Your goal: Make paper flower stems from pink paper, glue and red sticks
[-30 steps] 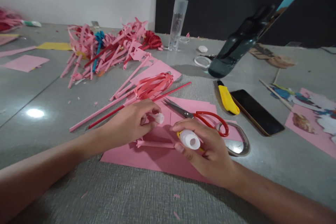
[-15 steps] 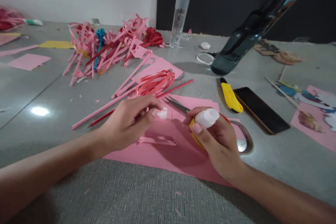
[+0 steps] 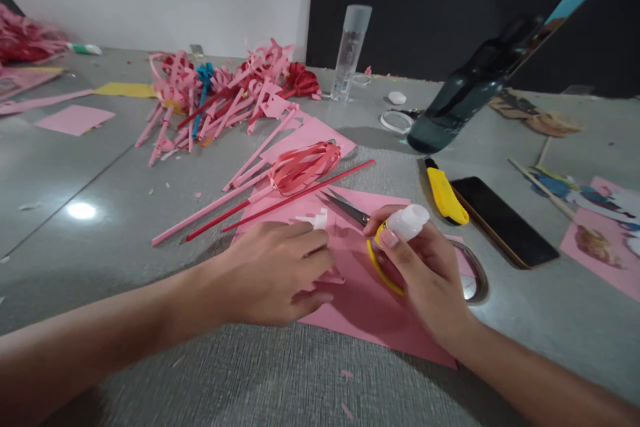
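My right hand (image 3: 425, 267) is closed around a small glue bottle (image 3: 407, 221) with a white cap and yellow label, cap tilted up. Scissors (image 3: 347, 205) point away, their blades emerging by that hand; whether it holds them too, I cannot tell. My left hand (image 3: 285, 270) is above a pink paper sheet (image 3: 360, 307), palm down, thumb and fingers apart. Beneath its fingers shows the end of a narrow folded pink paper strip (image 3: 336, 277). A small white cut piece (image 3: 320, 219) lies just beyond, partly covered by the left hand.
Beyond the hands lie a pink-red paper tassel (image 3: 305, 167), red sticks (image 3: 310, 195) and a heap of paper flowers (image 3: 235, 97). At right are a yellow cutter (image 3: 445, 193), a phone (image 3: 505, 220), a tape roll (image 3: 473, 270) and a dark bottle (image 3: 450, 100). A clear bottle (image 3: 350, 53) stands behind.
My left hand has moved right and down, from beside the white piece to over the folded strip. My right hand keeps the glue bottle. The view has shifted slightly.
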A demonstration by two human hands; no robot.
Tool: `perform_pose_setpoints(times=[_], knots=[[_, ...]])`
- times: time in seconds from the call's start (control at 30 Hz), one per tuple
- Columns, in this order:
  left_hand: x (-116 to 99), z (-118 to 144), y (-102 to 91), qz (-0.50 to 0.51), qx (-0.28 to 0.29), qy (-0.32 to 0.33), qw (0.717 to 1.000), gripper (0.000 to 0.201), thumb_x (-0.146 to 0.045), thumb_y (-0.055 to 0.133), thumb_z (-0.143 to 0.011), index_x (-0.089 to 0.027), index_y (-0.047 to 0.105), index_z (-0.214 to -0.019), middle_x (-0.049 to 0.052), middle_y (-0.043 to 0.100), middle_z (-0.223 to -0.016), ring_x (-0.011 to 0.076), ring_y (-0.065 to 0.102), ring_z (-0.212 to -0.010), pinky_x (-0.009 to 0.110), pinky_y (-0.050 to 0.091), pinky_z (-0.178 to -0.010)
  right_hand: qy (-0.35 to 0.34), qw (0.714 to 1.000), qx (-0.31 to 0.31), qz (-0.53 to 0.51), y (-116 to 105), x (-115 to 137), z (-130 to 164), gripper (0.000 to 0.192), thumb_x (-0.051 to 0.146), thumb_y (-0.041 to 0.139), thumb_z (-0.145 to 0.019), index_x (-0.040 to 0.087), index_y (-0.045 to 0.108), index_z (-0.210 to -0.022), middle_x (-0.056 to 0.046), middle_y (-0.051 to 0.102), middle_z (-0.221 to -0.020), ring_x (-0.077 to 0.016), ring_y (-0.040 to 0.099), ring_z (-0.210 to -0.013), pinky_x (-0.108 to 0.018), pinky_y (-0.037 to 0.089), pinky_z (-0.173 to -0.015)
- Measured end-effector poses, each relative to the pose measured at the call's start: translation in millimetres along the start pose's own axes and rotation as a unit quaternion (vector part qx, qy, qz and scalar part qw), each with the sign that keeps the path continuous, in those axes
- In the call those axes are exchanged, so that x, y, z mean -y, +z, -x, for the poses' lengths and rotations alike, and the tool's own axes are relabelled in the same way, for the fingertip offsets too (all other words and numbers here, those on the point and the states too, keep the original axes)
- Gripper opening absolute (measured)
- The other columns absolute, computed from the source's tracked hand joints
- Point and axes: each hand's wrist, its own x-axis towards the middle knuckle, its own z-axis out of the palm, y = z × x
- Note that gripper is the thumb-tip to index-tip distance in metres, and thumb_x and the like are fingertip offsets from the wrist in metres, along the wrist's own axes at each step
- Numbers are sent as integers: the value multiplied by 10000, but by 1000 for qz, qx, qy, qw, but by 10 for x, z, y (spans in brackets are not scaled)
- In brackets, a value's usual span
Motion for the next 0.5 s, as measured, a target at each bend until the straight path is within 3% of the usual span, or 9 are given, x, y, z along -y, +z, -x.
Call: perform_pose_setpoints(times=[0.2, 0.3, 0.4, 0.5], knots=[[1, -8, 104, -50, -77, 36, 995, 160, -247, 574, -943, -174, 669, -837, 40, 665, -822, 217, 631, -748, 398, 517, -704, 10, 1000, 2, -28, -7, -67, 19, 170, 409, 673, -970, 248, 643, -1015, -6, 576, -871, -119, 467, -641, -243, 402, -514], [36, -8, 98, -2, -141, 33, 989, 115, -231, 589, -930, -178, 653, -851, 36, 671, -802, 197, 615, -732, 363, 503, -664, 29, 997, 24, -61, -36, -107, 36, 191, 425, 638, -985, 261, 635, -1085, -15, 571, -896, -126, 469, -649, -236, 416, -496], [108, 0, 97, 81, -226, 13, 971, 17, -194, 623, -908, -190, 628, -924, 28, 697, -841, 173, 614, -765, 329, 506, -697, 9, 999, 28, -28, -69, -120, 60, 285, 432, 553, -1027, 288, 631, -1260, -46, 616, -1009, -164, 567, -774, -279, 529, -621], [178, 4, 128, 123, -271, -5, 955, 77, -168, 630, -910, -201, 615, -978, 25, 699, -872, 163, 622, -804, 322, 515, -742, -58, 996, 41, 61, -77, -102, 88, 376, 405, 482, -1063, 324, 567, -1421, -60, 640, -1076, -200, 629, -911, -328, 577, -742]])
